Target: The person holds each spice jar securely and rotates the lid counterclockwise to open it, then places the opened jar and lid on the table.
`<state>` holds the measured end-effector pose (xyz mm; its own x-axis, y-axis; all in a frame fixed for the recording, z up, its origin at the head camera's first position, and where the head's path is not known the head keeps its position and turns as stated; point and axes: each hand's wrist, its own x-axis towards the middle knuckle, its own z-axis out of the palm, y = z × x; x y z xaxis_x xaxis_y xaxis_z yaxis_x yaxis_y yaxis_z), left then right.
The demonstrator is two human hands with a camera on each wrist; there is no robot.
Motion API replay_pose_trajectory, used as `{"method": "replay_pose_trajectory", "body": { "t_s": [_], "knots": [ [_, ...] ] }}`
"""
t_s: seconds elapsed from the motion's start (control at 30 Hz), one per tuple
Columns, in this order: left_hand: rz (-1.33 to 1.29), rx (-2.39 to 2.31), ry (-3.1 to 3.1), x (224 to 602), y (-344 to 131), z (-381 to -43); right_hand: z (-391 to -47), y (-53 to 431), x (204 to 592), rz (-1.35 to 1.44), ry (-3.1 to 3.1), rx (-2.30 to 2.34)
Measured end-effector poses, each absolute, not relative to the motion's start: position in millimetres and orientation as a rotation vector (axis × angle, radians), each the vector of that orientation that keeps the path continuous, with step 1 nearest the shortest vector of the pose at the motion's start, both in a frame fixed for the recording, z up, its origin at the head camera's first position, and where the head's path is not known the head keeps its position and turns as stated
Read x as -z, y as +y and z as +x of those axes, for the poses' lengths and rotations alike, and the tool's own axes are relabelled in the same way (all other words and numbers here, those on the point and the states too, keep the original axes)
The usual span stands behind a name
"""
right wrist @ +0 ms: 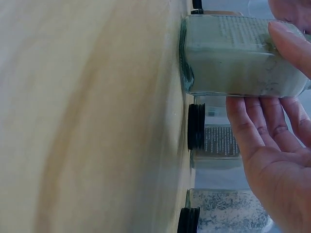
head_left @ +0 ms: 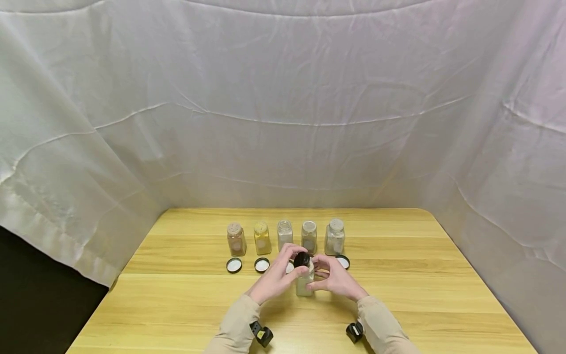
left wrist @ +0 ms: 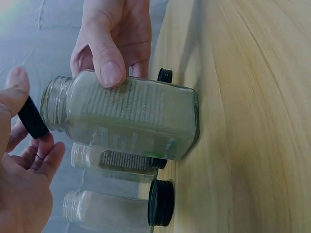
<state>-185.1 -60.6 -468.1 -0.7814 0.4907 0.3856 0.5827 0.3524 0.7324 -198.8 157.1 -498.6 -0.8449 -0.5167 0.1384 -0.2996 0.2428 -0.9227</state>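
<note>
A square glass spice jar [head_left: 304,286] with pale greenish powder stands upright near the middle of the wooden table. My right hand [head_left: 334,278] grips it from the right, thumb on the near face and fingers on the other side, as the right wrist view shows on the jar [right wrist: 233,58]. At its mouth, my left hand [head_left: 276,278] pinches a black screw lid [left wrist: 32,118] between thumb and fingers. That lid is tilted against the threaded neck [left wrist: 54,103] in the left wrist view. Whether it still touches the rim I cannot tell.
Behind my hands stands a row of several spice jars, among them a brown one [head_left: 236,240], a yellow one [head_left: 262,239] and a speckled one [head_left: 334,238]. Black lids lie before them, such as one [head_left: 234,265] at left and one [head_left: 343,262] at right. Grey curtain [head_left: 292,147] surrounds the table.
</note>
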Motion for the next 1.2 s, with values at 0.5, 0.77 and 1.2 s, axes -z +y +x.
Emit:
{"method": "replay_pose_trajectory", "body": {
  "t_s": [0.5, 0.77, 1.2],
  "knots": [
    [-1.034, 1.517, -2.271, 477, -64, -190, -201, 181, 496, -0.819, 2.245, 1.610],
    [-0.914, 1.796, -2.314, 477, -60, -187, -200, 204, 493, -0.847, 2.142, 1.623],
    [-0.863, 1.693, -2.491, 492, -35, -181, -200, 257, 487, -0.862, 2.095, 1.604]
  ]
}}
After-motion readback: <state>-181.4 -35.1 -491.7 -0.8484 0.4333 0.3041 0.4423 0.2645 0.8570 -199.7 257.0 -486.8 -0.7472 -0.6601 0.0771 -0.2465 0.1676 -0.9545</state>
